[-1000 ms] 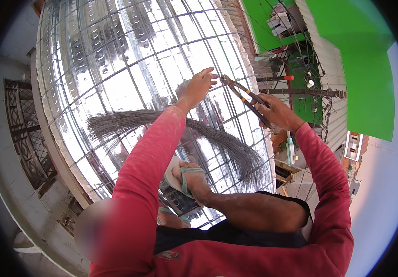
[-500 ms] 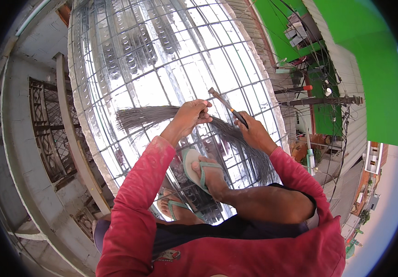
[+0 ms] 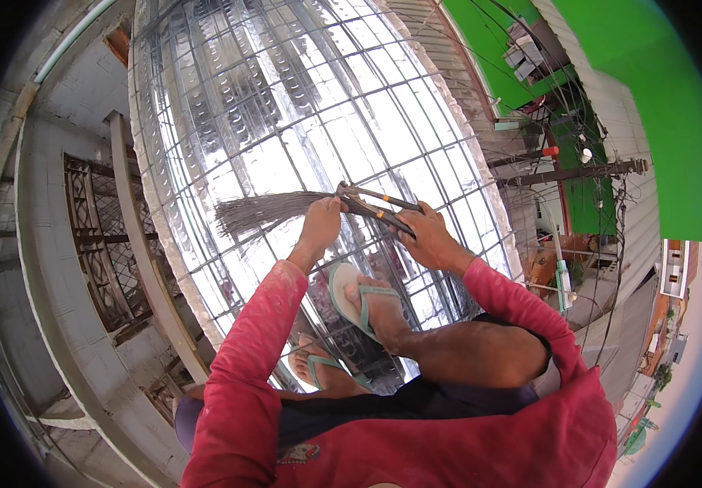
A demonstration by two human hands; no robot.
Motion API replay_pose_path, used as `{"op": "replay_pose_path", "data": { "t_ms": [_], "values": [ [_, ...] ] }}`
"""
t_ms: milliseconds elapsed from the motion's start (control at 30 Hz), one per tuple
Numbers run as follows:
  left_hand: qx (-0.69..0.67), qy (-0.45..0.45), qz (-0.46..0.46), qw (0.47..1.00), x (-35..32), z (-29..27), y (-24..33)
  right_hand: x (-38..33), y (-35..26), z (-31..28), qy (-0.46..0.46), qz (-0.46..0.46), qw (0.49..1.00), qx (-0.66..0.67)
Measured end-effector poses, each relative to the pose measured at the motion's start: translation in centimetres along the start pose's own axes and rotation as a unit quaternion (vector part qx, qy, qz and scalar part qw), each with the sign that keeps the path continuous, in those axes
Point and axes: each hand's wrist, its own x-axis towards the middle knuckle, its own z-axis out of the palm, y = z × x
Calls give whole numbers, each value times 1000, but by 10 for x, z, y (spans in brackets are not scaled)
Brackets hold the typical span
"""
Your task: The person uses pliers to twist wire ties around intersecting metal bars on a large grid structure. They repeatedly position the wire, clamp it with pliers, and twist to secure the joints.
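Observation:
A bundle of thin dark tie wire (image 3: 261,211) fans out to the left of my left hand (image 3: 318,228), whose fingers are closed round its middle. In my right hand (image 3: 436,240) is a pair of pincers (image 3: 373,196) with dark handles and orange-yellow bands. Its handles are spread, and its jaws sit beside my left fingertips, at the middle of the bundle. Whether the jaws bite on the wire I cannot tell. The bundle's right part is mostly hidden behind the pincers and my right hand. Both hands are above a steel bar mesh (image 3: 286,124).
Shiny ribbed metal decking (image 3: 241,81) lies under the mesh, with a rough concrete edge (image 3: 493,191) at the right. My sandalled foot (image 3: 375,307) stands on it. A block wall with a grilled window (image 3: 99,236) is at left; overhead cables (image 3: 619,211) hang at right.
The pincers have swung left to the bundle's middle, and their handles are now apart. My right hand has moved slightly left, and my left hand slightly left and down.

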Motion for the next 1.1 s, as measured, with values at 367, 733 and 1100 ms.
{"op": "replay_pose_path", "data": {
  "t_ms": [367, 733, 1100],
  "values": [
    [-345, 75, -9, 935, 2, 24, 18, 8, -5, 22, 13, 45, 998, 36],
    [-403, 67, -43, 912, 1, 9, 29, 14, -30, 6, -41, 76, 969, 231],
    [-444, 67, -10, 893, 11, 4, 53, 34, -13, -17, -110, 291, 757, 575]
  ]
}}
